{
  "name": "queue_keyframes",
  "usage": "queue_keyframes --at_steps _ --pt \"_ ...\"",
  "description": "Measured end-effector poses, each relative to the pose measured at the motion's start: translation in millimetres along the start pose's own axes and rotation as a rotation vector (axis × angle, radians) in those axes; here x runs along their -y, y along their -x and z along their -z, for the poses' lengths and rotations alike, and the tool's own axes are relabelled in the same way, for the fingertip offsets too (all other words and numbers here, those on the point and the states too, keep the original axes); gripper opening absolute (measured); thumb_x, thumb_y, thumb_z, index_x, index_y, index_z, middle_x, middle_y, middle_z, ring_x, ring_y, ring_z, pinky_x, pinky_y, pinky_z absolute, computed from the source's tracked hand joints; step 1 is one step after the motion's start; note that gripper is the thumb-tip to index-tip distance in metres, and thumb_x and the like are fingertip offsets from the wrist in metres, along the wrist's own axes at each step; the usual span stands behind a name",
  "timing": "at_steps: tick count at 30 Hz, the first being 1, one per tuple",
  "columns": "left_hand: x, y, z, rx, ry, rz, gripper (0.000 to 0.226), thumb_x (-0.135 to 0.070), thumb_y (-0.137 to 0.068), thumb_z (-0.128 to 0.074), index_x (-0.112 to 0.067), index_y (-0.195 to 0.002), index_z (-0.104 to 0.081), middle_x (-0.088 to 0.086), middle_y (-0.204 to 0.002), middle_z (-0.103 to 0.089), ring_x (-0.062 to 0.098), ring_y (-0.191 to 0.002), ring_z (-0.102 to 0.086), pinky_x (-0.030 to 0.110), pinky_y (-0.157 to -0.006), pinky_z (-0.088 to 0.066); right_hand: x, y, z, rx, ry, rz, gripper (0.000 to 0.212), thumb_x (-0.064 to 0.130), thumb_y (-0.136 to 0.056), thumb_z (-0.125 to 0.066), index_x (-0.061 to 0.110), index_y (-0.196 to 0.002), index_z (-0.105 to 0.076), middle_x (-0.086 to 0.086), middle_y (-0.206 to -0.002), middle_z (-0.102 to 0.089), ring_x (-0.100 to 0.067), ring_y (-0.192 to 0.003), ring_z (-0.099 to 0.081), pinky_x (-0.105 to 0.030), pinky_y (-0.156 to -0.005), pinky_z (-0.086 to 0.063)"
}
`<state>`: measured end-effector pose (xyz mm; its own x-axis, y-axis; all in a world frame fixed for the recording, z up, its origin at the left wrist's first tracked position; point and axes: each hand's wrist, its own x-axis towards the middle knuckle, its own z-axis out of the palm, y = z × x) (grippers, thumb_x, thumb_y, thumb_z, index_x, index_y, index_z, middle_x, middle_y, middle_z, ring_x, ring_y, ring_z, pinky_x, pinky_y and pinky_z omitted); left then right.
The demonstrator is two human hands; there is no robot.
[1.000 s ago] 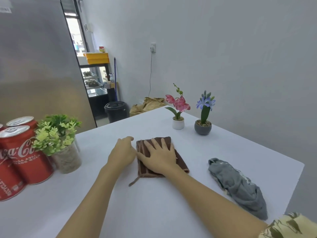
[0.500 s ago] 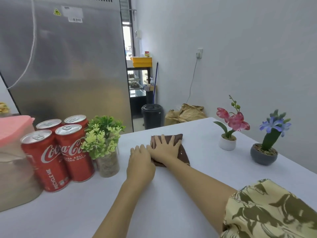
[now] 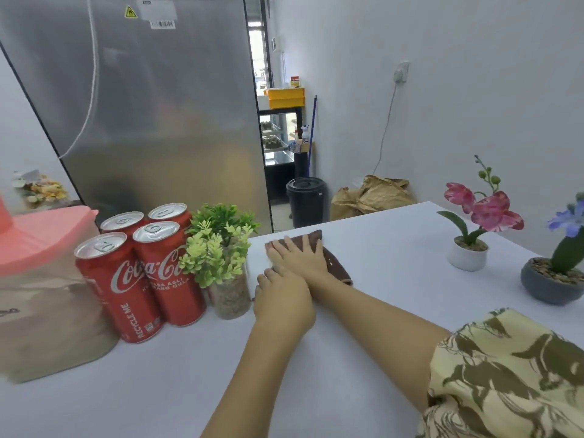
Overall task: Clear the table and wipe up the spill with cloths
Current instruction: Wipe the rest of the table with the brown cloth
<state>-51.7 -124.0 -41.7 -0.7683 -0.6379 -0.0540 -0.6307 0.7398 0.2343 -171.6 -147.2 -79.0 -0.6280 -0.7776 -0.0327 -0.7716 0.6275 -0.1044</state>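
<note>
Right hand (image 3: 298, 259): lying palm-down on the brown cloth (image 3: 331, 260), fingers (image 3: 286, 245) stretched out straight and slightly spread, pressing the cloth flat rather than gripping it; the forearm is reaching in from the lower right, out of a yellow patterned sleeve (image 3: 505, 374).

Left hand (image 3: 282, 300): resting palm-down on the white table (image 3: 379, 311), just beside and touching the near edge of the right hand; fingers lying relaxed and together, holding nothing. Whether its fingertips are reaching the cloth cannot be told.

Brown cloth: lying folded on the table near the far edge, mostly under the right hand, its far corner and right side showing.

Four red cans (image 3: 148, 267): standing upright in a cluster at the left of the table, showing "Coca-Cola" in white script; one is also showing "RECYCLE ME" running up its side. The smaller print is too blurred to read.

Green plant (image 3: 221, 248): standing in a clear pot of gravel, between the cans and the hands.

Container with a pink lid (image 3: 44, 238): standing at the far left, partly cut off.

Pink flower in a white pot (image 3: 467, 252) and blue flower in a grey pot (image 3: 551, 282): standing at the right, well apart from the cloth.

Steel cabinet (image 3: 158, 105): standing behind the table, carrying a yellow warning triangle and a barcode label; text unreadable.
</note>
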Motion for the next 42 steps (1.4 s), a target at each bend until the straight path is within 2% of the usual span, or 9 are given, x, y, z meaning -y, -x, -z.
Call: queue_keyframes --at_steps 2,5,11,17,25,31,35,38,42 --pt "-2 1 5 0.019 -0.055 0.019 0.069 -0.01 -0.094 -0.041 0.012 -0.144 0.0 0.026 -0.149 -0.019 0.034 -0.14 -0.02 0.036 -0.112 -0.022 0 17 0 0.038 0.085 0.188 0.059 0.046 -0.1 -0.026 0.032 -0.15 0.0 0.005 -0.16 0.006 -0.035 -0.145 0.008 -0.056 -0.115 0.003" --pt "-5 -1 6 0.068 -0.073 -0.024 0.053 -0.01 -0.096 -0.038 0.01 -0.142 -0.02 0.024 -0.148 -0.026 0.034 -0.138 -0.025 0.034 -0.109 -0.025 -18 46 -7 -0.002 0.121 0.327 0.061 0.044 -0.099 -0.032 0.035 -0.15 0.0 0.009 -0.159 0.004 -0.025 -0.146 0.005 -0.049 -0.116 -0.001" --pt "5 -5 -5 0.1 0.085 -0.122 0.035 -0.003 -0.088 -0.033 0.002 -0.122 -0.038 0.017 -0.127 -0.042 0.032 -0.121 -0.036 0.035 -0.096 -0.035 -55 20 2 -0.046 -0.101 -0.085 0.05 0.042 -0.1 -0.011 0.036 -0.15 -0.011 0.007 -0.16 -0.005 -0.024 -0.147 0.002 -0.054 -0.115 0.006" --pt "-6 -14 -14 0.023 0.286 -0.201 0.046 -0.005 -0.086 -0.034 -0.005 -0.131 -0.037 0.013 -0.132 -0.043 0.029 -0.125 -0.037 0.035 -0.096 -0.037 -62 64 0 -0.037 -0.088 0.063 0.048 0.05 -0.099 -0.017 0.047 -0.146 -0.011 0.01 -0.159 -0.005 -0.023 -0.147 0.003 -0.049 -0.117 0.007" --pt "0 -13 -14 0.104 0.114 -0.179 0.049 -0.026 -0.1 -0.031 -0.007 -0.143 -0.02 0.012 -0.148 -0.024 0.026 -0.139 -0.017 0.036 -0.107 -0.026 -160 50 13 -0.081 -0.111 -0.541 0.064 0.056 -0.096 -0.017 0.027 -0.152 -0.007 0.002 -0.16 -0.001 -0.029 -0.146 0.005 -0.053 -0.116 0.007" --pt "7 -12 -12 0.216 0.04 -0.13 0.06 -0.033 -0.1 -0.029 -0.007 -0.148 -0.005 0.019 -0.156 0.001 0.033 -0.144 0.0 0.043 -0.116 -0.015 -151 58 12 -0.072 -0.082 -0.482 0.07 0.064 -0.092 -0.018 0.028 -0.152 -0.006 -0.002 -0.16 0.003 -0.033 -0.146 0.005 -0.053 -0.114 0.005" --pt "12 -11 -17 0.236 0.053 -0.109 0.063 -0.038 -0.101 -0.024 -0.004 -0.149 -0.002 0.019 -0.156 0.004 0.032 -0.145 0.006 0.042 -0.117 -0.007 -145 41 17 -0.081 -0.119 -0.718 0.071 0.061 -0.091 -0.02 0.025 -0.151 -0.01 -0.01 -0.159 -0.001 -0.039 -0.144 0.005 -0.058 -0.114 0.002" --pt "10 -17 -15 0.224 0.038 -0.11 0.059 -0.033 -0.101 -0.024 0.0 -0.147 -0.006 0.02 -0.156 0.0 0.034 -0.144 0.002 0.042 -0.117 -0.009 -113 25 17 -0.078 -0.106 -0.588 0.062 0.053 -0.095 -0.016 0.028 -0.151 -0.01 -0.003 -0.16 -0.004 -0.039 -0.144 0.001 -0.055 -0.115 0.002" --pt "8 -23 -13 0.172 0.035 -0.125 0.055 -0.026 -0.1 -0.028 0.004 -0.143 -0.014 0.021 -0.151 -0.014 0.035 -0.141 -0.009 0.042 -0.115 -0.016 -64 34 6 -0.081 -0.115 -0.21 0.053 0.043 -0.099 -0.015 0.032 -0.15 -0.01 0.003 -0.16 -0.004 -0.03 -0.146 0.0 -0.049 -0.115 0.003"
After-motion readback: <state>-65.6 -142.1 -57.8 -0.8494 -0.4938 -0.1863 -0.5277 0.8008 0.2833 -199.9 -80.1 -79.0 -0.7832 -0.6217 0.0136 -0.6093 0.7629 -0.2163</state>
